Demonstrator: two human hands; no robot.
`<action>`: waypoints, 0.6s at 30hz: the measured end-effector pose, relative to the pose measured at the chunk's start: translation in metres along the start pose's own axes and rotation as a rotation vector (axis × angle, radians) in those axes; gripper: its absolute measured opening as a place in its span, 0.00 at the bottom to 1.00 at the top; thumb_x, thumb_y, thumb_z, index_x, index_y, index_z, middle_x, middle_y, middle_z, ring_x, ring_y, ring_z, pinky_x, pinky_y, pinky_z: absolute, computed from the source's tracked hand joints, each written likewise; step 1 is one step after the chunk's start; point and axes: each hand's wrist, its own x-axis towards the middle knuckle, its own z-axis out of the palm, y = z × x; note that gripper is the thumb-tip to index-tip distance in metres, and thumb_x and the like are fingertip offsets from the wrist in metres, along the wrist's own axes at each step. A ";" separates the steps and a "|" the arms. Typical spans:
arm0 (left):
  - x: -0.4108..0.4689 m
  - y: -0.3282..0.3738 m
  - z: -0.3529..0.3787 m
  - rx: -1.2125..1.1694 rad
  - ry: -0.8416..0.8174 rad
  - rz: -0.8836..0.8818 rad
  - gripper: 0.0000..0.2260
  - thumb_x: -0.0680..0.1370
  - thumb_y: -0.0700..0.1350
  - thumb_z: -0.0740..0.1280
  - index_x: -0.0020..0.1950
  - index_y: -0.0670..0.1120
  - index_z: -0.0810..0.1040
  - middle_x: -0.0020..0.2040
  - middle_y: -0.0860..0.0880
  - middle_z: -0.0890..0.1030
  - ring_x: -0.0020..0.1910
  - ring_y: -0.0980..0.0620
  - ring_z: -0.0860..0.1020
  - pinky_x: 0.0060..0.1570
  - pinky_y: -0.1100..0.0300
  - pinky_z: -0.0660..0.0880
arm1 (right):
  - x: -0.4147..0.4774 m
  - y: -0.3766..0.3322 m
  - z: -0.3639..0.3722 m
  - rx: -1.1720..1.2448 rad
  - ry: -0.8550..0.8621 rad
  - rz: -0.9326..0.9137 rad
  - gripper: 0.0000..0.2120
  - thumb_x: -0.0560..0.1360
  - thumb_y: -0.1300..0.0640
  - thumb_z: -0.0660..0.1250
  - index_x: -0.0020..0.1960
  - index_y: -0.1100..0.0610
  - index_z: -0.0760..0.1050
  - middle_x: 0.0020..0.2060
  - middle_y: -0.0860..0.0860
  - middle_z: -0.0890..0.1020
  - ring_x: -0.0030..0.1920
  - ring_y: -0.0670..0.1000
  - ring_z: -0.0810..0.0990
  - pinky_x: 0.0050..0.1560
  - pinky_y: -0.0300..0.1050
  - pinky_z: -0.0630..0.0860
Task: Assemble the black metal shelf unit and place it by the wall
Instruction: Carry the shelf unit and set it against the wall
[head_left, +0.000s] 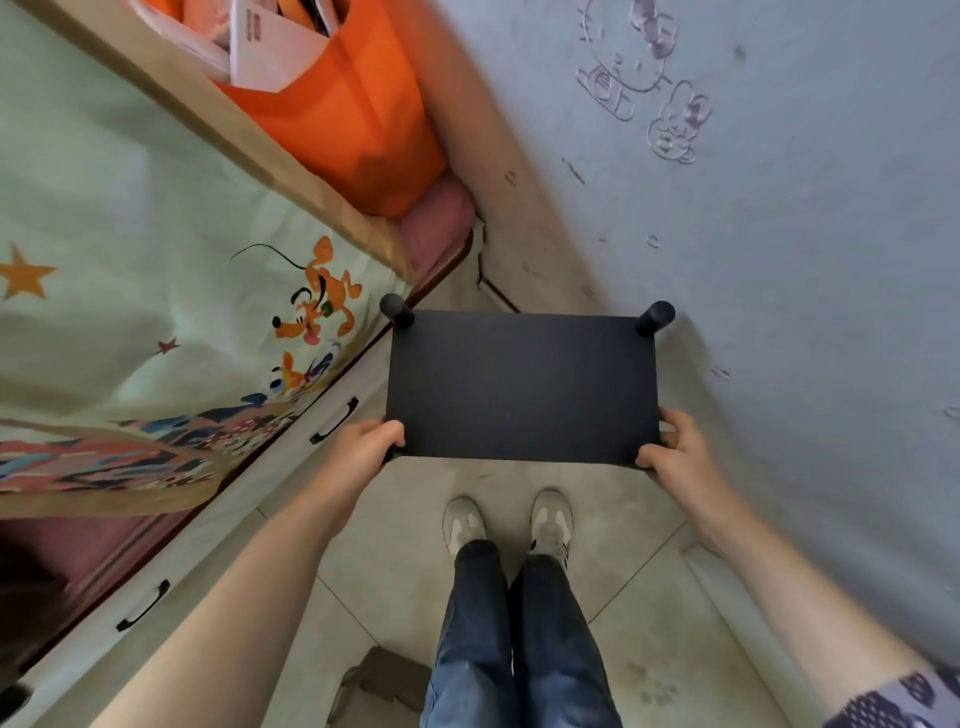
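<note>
The black metal shelf unit (522, 384) is seen from above as a flat dark rectangle, with two round post tops sticking up at its far corners. It stands or hangs in the narrow gap between the bed and the wall; its lower part is hidden under the top panel. My left hand (363, 447) grips its near left corner. At the near right corner my right hand (675, 449) is closed around the post. The pale blue wall (779, 234) runs along the shelf's right side, very close to it.
A bed with a cartoon-print sheet (156, 312) and white drawers (332, 421) lines the left side. An orange bag (353, 119) sits at the bed's far end. My feet (509, 525) stand on the tiled floor just behind the shelf. A small dark object (384, 675) lies by my left leg.
</note>
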 end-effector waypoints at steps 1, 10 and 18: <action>0.000 -0.001 -0.001 0.037 -0.009 0.004 0.07 0.78 0.38 0.62 0.39 0.42 0.73 0.40 0.45 0.75 0.43 0.47 0.74 0.51 0.53 0.70 | -0.002 0.000 0.000 -0.038 -0.016 0.012 0.31 0.75 0.70 0.62 0.75 0.56 0.59 0.62 0.57 0.76 0.58 0.56 0.79 0.61 0.56 0.77; 0.005 0.009 0.003 0.186 -0.058 0.052 0.04 0.83 0.45 0.63 0.57 0.49 0.74 0.54 0.42 0.81 0.50 0.43 0.80 0.48 0.50 0.77 | -0.005 -0.008 0.006 -0.311 -0.014 -0.031 0.26 0.76 0.63 0.67 0.71 0.61 0.62 0.46 0.54 0.77 0.44 0.54 0.78 0.50 0.53 0.78; 0.009 0.005 0.010 0.075 0.002 0.109 0.18 0.83 0.44 0.65 0.73 0.50 0.69 0.63 0.50 0.77 0.57 0.47 0.78 0.53 0.50 0.79 | -0.021 -0.023 0.013 -0.754 0.238 -0.480 0.30 0.76 0.62 0.65 0.76 0.61 0.58 0.67 0.59 0.68 0.57 0.58 0.73 0.54 0.51 0.74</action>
